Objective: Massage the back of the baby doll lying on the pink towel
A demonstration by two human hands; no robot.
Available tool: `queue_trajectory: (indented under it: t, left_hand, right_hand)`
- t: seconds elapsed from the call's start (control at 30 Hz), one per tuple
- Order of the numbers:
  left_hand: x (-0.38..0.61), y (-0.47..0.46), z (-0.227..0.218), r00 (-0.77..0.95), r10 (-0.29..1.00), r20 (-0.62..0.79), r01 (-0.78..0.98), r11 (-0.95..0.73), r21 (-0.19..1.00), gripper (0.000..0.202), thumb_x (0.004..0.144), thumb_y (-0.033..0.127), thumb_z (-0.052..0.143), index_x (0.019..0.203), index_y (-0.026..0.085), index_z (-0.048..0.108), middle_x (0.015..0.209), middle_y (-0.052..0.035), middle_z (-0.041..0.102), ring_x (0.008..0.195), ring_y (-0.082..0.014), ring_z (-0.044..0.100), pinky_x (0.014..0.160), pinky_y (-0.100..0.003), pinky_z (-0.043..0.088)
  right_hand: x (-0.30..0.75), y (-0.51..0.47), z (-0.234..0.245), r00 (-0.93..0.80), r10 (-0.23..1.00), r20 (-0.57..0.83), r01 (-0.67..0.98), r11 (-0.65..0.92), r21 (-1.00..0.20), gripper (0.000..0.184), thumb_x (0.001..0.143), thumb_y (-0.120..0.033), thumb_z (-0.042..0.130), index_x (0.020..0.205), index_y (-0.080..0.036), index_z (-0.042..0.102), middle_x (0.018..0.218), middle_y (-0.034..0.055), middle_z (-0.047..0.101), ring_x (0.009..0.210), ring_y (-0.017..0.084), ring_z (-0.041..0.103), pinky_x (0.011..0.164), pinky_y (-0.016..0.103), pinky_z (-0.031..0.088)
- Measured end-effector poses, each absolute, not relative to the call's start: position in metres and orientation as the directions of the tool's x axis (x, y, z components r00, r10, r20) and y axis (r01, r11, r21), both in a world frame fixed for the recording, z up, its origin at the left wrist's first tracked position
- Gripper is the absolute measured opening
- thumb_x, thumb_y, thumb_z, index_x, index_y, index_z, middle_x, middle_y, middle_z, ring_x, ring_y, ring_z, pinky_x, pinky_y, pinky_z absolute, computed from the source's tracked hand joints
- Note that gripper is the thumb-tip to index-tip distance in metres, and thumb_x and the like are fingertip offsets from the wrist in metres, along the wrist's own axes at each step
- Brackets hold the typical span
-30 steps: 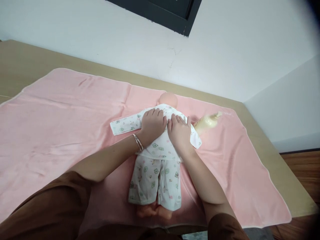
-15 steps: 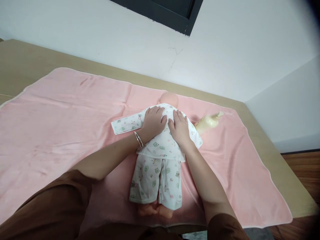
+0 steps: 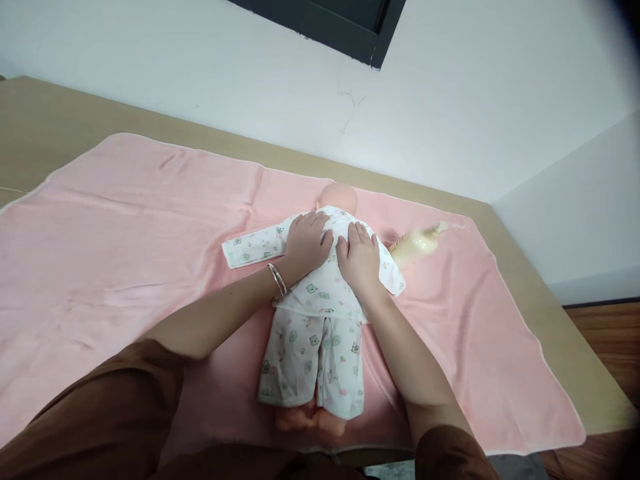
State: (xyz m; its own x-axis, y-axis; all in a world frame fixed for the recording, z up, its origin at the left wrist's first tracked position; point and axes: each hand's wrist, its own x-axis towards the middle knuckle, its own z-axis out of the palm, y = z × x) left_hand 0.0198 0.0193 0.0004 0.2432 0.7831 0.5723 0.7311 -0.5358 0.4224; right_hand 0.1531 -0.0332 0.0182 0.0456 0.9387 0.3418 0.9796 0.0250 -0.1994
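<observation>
Counter (image 3: 560, 347), light brown, sits under a big pink blanket (image 3: 135, 213). On the blanket lies a doll (image 3: 323, 297) in a white shirt (image 3: 325, 267) and pants (image 3: 293, 360) with little green pictures. The left hand (image 3: 309, 245) and right hand (image 3: 361, 260) rest on the shirt, each grip spread flat. A cream bottle (image 3: 417, 245) lies just beside one sleeve (image 3: 391, 272). A shiny bracelet (image 3: 277, 280) goes around the left wrist (image 3: 289, 270).
</observation>
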Motion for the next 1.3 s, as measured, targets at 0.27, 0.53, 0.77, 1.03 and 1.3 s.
queue_trajectory:
  t: [0.27,0.53,0.77,1.03,1.3]
  left_hand:
    - [0.019,0.023,-0.005,0.258,0.759,0.598,0.711,-0.568,0.414,0.035,0.092,0.026,0.045,0.118,0.013,0.065,0.123,-0.0134,0.068,0.12,-0.0272,0.059,0.109,-0.046,0.039]
    - [0.016,0.011,0.001,0.189,0.741,0.645,0.739,-0.539,0.403,0.022,0.092,0.026,0.047,0.092,0.02,0.069,0.098,-0.0095,0.07,0.1,-0.0252,0.063,0.098,-0.045,0.043]
    - [0.018,0.016,0.002,0.121,0.835,0.537,0.746,-0.434,0.505,0.031,0.086,0.025,0.049,0.113,0.017,0.063,0.114,-0.0129,0.065,0.108,-0.0295,0.059,0.096,-0.045,0.045]
    - [0.019,0.022,-0.001,0.161,0.833,0.529,0.706,-0.472,0.528,0.033,0.085,0.024,0.047,0.114,0.016,0.061,0.117,-0.0126,0.066,0.113,-0.0295,0.058,0.103,-0.045,0.042]
    - [0.018,0.023,-0.004,0.164,0.82,0.549,0.704,-0.487,0.517,0.034,0.085,0.023,0.047,0.115,0.015,0.061,0.118,-0.0117,0.067,0.113,-0.0286,0.058,0.103,-0.044,0.043]
  right_hand:
    - [0.158,-0.03,0.022,-0.044,0.952,0.304,0.977,0.104,-0.185,0.053,0.103,-0.032,0.03,0.145,-0.002,0.043,0.151,0.0211,0.045,0.145,0.03,0.036,0.121,0.049,0.023]
    - [0.146,-0.042,0.019,0.125,0.895,0.428,0.984,-0.056,-0.169,0.044,0.101,-0.041,0.033,0.11,-0.017,0.068,0.117,0.014,0.072,0.103,0.029,0.068,0.09,0.039,0.048]
    - [0.161,-0.027,0.014,0.051,0.928,0.369,0.96,0.056,-0.274,0.055,0.098,-0.034,0.036,0.141,-0.001,0.047,0.149,0.0227,0.047,0.144,0.032,0.038,0.118,0.049,0.027]
    - [0.166,-0.025,0.009,0.046,0.941,0.336,0.936,0.077,-0.343,0.057,0.099,-0.036,0.034,0.145,-0.003,0.042,0.154,0.0212,0.041,0.147,0.032,0.031,0.121,0.052,0.022]
    - [0.165,-0.025,0.011,0.043,0.943,0.329,0.937,0.076,-0.342,0.057,0.099,-0.035,0.034,0.145,-0.003,0.042,0.153,0.0209,0.041,0.147,0.031,0.032,0.121,0.052,0.022]
